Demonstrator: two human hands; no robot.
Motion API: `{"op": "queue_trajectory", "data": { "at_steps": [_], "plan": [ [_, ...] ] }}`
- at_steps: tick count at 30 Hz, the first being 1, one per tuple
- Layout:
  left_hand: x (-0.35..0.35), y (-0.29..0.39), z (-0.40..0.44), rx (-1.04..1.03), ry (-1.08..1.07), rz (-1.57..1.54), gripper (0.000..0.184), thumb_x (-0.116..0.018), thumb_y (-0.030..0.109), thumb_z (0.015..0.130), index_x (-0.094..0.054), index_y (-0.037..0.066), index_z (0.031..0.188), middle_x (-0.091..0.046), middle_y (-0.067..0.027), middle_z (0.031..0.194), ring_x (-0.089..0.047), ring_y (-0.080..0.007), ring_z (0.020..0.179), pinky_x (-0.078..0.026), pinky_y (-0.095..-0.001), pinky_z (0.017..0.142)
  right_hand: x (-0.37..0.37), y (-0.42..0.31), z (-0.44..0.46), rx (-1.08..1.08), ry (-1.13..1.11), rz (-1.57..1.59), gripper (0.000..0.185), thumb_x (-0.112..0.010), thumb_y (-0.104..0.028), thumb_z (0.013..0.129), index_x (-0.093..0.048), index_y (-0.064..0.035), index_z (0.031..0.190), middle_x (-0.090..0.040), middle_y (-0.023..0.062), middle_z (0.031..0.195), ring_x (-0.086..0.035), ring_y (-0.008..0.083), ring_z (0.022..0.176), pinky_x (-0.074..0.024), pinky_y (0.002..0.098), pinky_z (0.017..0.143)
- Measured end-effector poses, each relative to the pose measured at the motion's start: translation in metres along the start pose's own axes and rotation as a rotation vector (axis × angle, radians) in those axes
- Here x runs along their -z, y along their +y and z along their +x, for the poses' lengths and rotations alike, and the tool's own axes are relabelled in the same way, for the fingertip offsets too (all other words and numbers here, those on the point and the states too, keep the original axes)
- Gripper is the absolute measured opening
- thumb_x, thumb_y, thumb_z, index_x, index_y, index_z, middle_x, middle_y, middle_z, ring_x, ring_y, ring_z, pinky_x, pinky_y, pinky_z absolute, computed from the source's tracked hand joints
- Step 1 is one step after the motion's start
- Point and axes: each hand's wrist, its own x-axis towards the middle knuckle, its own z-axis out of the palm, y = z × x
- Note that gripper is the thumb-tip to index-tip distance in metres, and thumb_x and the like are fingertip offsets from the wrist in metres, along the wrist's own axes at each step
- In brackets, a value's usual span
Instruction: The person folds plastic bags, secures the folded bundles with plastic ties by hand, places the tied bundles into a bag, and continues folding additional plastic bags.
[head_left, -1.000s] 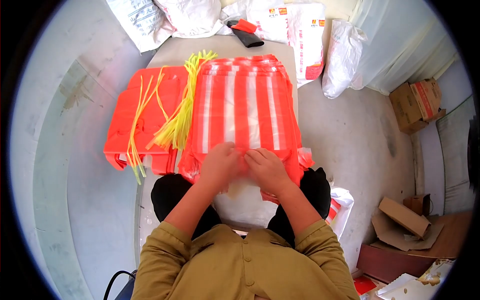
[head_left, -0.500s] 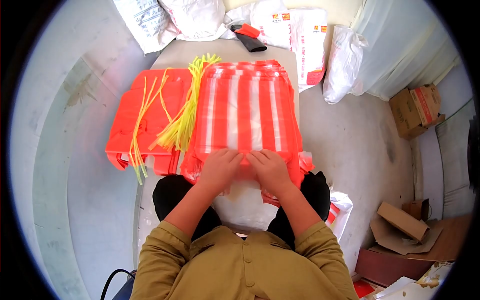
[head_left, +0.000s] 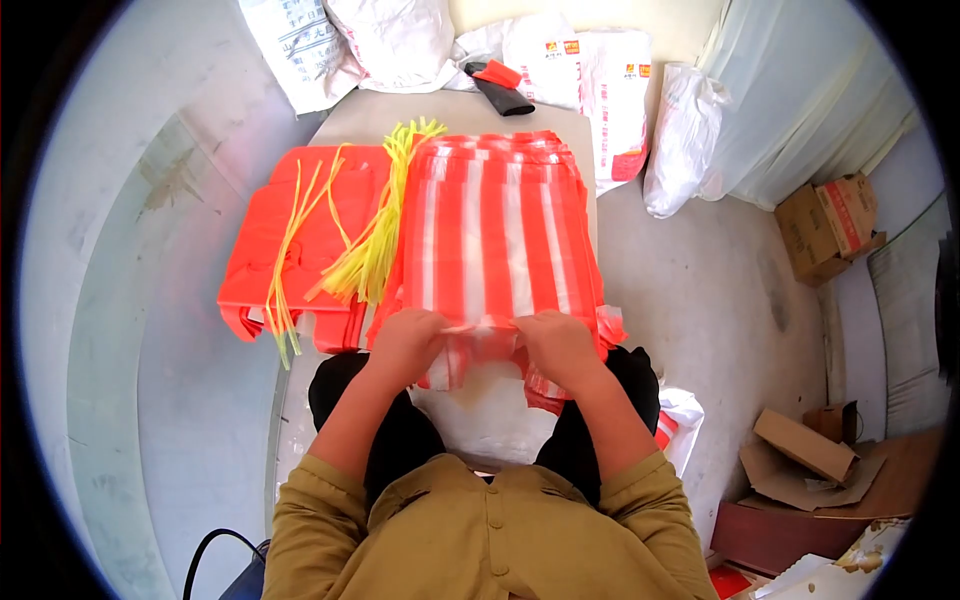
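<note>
A stack of red-and-white striped plastic bags [head_left: 490,230] lies in front of me. My left hand [head_left: 408,338] is closed on the near edge of the top bag, left of its middle. At the right part of the same edge, my right hand [head_left: 556,340] also pinches the plastic, fingers curled inward. Between the hands the edge is slightly raised, and loose flaps hang down below it. The fingertips are partly hidden in the film. Along the stack's left side lies a bundle of yellow strips [head_left: 370,245].
Folded red bags [head_left: 255,255] sit at the left with several yellow strips [head_left: 285,245] across them. White printed sacks [head_left: 615,110] line the back, beside a black-and-red item [head_left: 500,90]. Cardboard boxes [head_left: 828,228] stand on the floor at right. My knees flank the near edge.
My hands have moved apart and slightly toward me. Fingers that lay flat on the stack are now curled round the top bag's near edge. The view has shifted slightly.
</note>
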Motion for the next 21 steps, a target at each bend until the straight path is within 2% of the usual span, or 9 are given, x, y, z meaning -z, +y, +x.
{"op": "queue_trajectory", "data": {
  "at_steps": [1, 3, 4, 7, 9, 13, 18, 21],
  "plan": [
    [0.006, 0.004, -0.002, 0.059, -0.063, -0.007, 0.018, -0.075, 0.01, 0.088, -0.07, 0.002, 0.103, -0.072, -0.0162, 0.094, -0.071, -0.0348, 0.093, -0.056, -0.0434, 0.084, 0.009, -0.001, 0.002, -0.028, -0.088, 0.022, 0.019, -0.064, -0.012, 0.09, -0.072, -0.0068, 0.107, -0.074, 0.012, 0.093, -0.07, 0.0329, 0.09, -0.0561, 0.0457, 0.078],
    [0.016, 0.012, -0.002, 0.245, -0.009, -0.196, 0.022, -0.075, 0.019, 0.089, -0.07, 0.003, 0.103, -0.071, -0.0163, 0.09, -0.071, -0.0353, 0.087, -0.055, -0.0434, 0.077, 0.031, 0.003, 0.016, -0.085, -0.268, 0.068, 0.019, -0.064, -0.018, 0.093, -0.072, -0.0066, 0.107, -0.072, 0.0145, 0.09, -0.07, 0.0352, 0.087, -0.0543, 0.048, 0.077],
    [0.018, 0.013, -0.001, 0.339, 0.018, -0.291, 0.025, -0.075, 0.024, 0.09, -0.07, 0.003, 0.103, -0.071, -0.0163, 0.087, -0.07, -0.0355, 0.084, -0.054, -0.0434, 0.073, 0.036, 0.007, 0.025, -0.094, -0.289, 0.101, 0.019, -0.065, -0.02, 0.094, -0.072, -0.006, 0.105, -0.071, 0.0154, 0.089, -0.069, 0.0352, 0.086, -0.0538, 0.0475, 0.076],
    [0.009, -0.015, 0.008, 0.329, 0.136, -0.457, 0.033, -0.077, 0.031, 0.091, -0.071, 0.002, 0.105, -0.07, -0.0147, 0.084, -0.071, -0.0296, 0.08, -0.053, -0.0402, 0.072, 0.046, 0.022, 0.059, -0.144, -0.379, 0.187, 0.023, -0.065, -0.026, 0.094, -0.072, -0.005, 0.099, -0.07, 0.0176, 0.088, -0.069, 0.0355, 0.085, -0.053, 0.047, 0.076],
    [0.014, -0.018, 0.013, 0.355, 0.128, -0.433, 0.031, -0.075, 0.03, 0.091, -0.071, 0.002, 0.105, -0.069, -0.0132, 0.081, -0.07, -0.0261, 0.077, -0.053, -0.0393, 0.07, 0.044, 0.035, 0.085, -0.21, -0.474, 0.226, 0.025, -0.064, -0.028, 0.093, -0.073, -0.0053, 0.095, -0.071, 0.0185, 0.092, -0.068, 0.0361, 0.088, -0.0531, 0.0478, 0.078],
    [0.006, -0.034, 0.019, 0.464, 0.094, -0.457, 0.028, -0.073, 0.027, 0.092, -0.07, 0.001, 0.101, -0.067, -0.0102, 0.077, -0.067, -0.0215, 0.072, -0.052, -0.0381, 0.067, 0.02, 0.061, 0.112, -0.193, -0.508, 0.313, 0.028, -0.065, -0.031, 0.093, -0.074, -0.005, 0.095, -0.071, 0.0175, 0.091, -0.067, 0.0333, 0.085, -0.0527, 0.0461, 0.077],
    [0.004, -0.03, 0.022, 0.534, 0.128, -0.426, 0.027, -0.07, 0.027, 0.093, -0.068, 0.0, 0.093, -0.065, -0.0111, 0.073, -0.067, -0.0232, 0.069, -0.051, -0.0391, 0.065, 0.007, 0.067, 0.123, -0.239, -0.571, 0.233, 0.028, -0.068, -0.034, 0.092, -0.075, -0.0072, 0.094, -0.073, 0.0149, 0.093, -0.068, 0.0312, 0.088, -0.0535, 0.0435, 0.079],
    [-0.003, -0.032, 0.026, 0.577, 0.14, -0.377, 0.028, -0.068, 0.028, 0.093, -0.068, 0.0, 0.091, -0.066, -0.0138, 0.072, -0.068, -0.0269, 0.068, -0.051, -0.0408, 0.064, 0.005, 0.063, 0.112, -0.295, -0.42, 0.302, 0.03, -0.07, -0.034, 0.091, -0.075, -0.0082, 0.106, -0.074, 0.014, 0.103, -0.07, 0.0299, 0.094, -0.0548, 0.0412, 0.086]
  ]
}}
